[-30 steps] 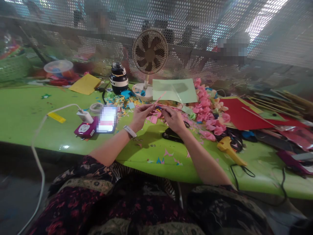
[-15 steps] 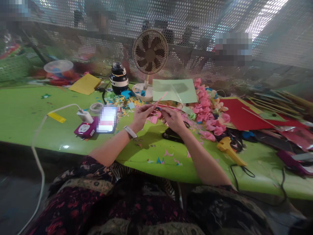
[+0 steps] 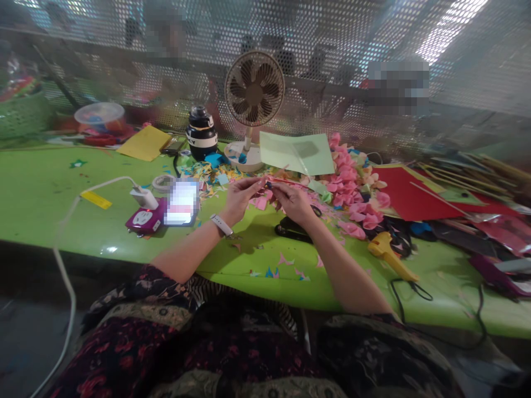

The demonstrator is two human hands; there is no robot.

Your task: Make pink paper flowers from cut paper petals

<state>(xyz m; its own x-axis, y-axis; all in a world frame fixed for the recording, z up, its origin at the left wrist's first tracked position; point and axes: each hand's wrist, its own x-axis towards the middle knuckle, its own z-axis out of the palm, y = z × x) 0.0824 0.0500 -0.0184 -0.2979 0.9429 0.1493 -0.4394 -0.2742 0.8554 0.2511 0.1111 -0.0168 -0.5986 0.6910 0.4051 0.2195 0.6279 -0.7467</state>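
Observation:
My left hand (image 3: 239, 200), with a pale watch band on its wrist, is closed in a pinch above the middle of the table. A bit of pink paper strip shows at its fingertips. My right hand (image 3: 295, 202) meets it fingertip to fingertip, pinching a small dark thing (image 3: 269, 186) whose kind is too small to make out. Black-handled scissors (image 3: 290, 229) lie beneath my right wrist. Around both hands are pink paper scraps (image 3: 260, 203), and a heap of pink paper petals (image 3: 346, 185) lies to the right.
A small fan (image 3: 254, 88) and a dark bottle (image 3: 201, 135) stand at the back. On the left are a lit phone (image 3: 181, 202) and a purple power socket (image 3: 144, 220) with its white cable. A yellow glue gun (image 3: 392, 255) and red paper sheets (image 3: 410, 193) lie right.
The pink strip that stuck up to the right from my fingertips now shows far less. Both hands stay almost in the same place.

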